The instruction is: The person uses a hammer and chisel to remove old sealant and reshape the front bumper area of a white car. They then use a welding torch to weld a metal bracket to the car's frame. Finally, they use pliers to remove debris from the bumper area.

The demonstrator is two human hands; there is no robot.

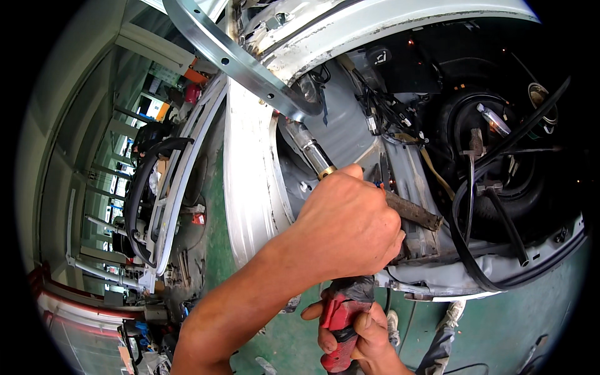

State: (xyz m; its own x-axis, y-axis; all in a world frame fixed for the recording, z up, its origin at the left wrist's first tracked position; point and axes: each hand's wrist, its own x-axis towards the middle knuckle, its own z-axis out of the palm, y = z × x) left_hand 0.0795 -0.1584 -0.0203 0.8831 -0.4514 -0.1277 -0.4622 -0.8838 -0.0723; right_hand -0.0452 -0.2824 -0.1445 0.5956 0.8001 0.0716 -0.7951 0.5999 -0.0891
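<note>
1. Filling most of the view, the silver car body (250,187) stands with its rear compartment open, and its bare metal panel curves down the middle of the picture.
2. Inside that compartment a black spare wheel (494,162) lies in its well, with black hoses (494,206) and loose wiring draped over it.
3. A bent silver metal strip (231,59) with small holes crosses the top left, touching the body's upper edge.
4. The left hand (347,228) reaches in from the lower edge, closed in a full fist around a tool shaft, knuckles up, just beside the body's inner seam.
5. The right hand (362,334) sits low, directly under the left, fingers wrapped tight around the red tool handle (340,331).
6. The tool's metal nozzle (310,150), with a brass ring, comes out of the top of the left fist and points up toward the strip.
7. A rusty brown bar (412,212) sticks out to the right of the left fist, resting along the compartment's edge.
8. Whether the nozzle and the red handle belong to 1 tool cannot be told.
</note>
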